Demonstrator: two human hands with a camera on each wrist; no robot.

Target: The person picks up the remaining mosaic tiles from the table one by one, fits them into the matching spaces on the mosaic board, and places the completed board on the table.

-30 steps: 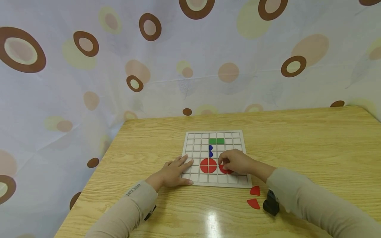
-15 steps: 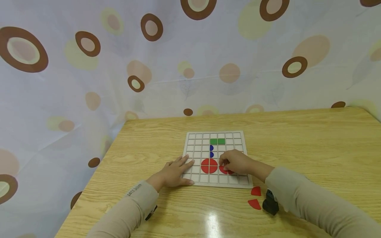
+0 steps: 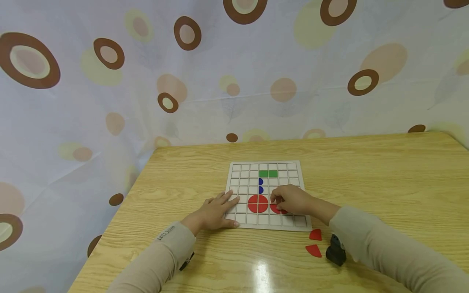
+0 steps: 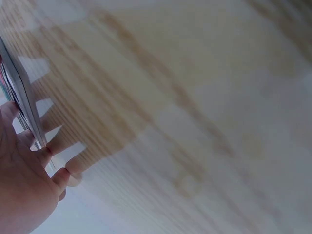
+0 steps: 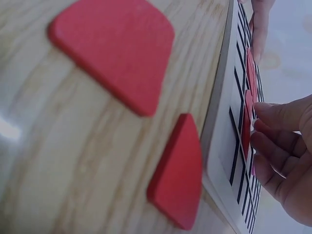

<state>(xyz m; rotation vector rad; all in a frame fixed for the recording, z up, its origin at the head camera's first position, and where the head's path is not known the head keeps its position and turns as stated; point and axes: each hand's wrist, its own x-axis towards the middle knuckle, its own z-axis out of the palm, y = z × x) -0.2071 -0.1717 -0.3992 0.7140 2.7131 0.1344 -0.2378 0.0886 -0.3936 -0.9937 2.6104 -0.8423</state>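
A white grid board [image 3: 242, 171] lies flat on the table. My left hand [image 3: 214, 212] rests with spread fingers on its left edge; in the left wrist view the left hand [image 4: 24, 175] has its fingertips along that edge. My right hand [image 3: 293, 199], thumb and fingers curled, pinches at a red quarter-circle piece [image 3: 277, 209] on the board's right part. The fingers hide much of it. In the right wrist view the right hand [image 5: 287, 146] touches the board's surface beside red pieces [image 5: 247, 124]. A full red circle of quarter pieces [image 3: 253, 200] sits left of it.
Two green squares [image 3: 268, 173] and two blue half-circles [image 3: 261, 190] lie in cells higher up the board. Two loose red quarter-circle pieces [image 3: 313, 250] are on the wooden table [image 3: 205, 260], near the board's front right corner. A patterned cloth [image 3: 227, 73] hangs behind.
The head view has shifted very slightly. Both hands stay at nearly the same places on the board, and the loose red pieces have not moved.
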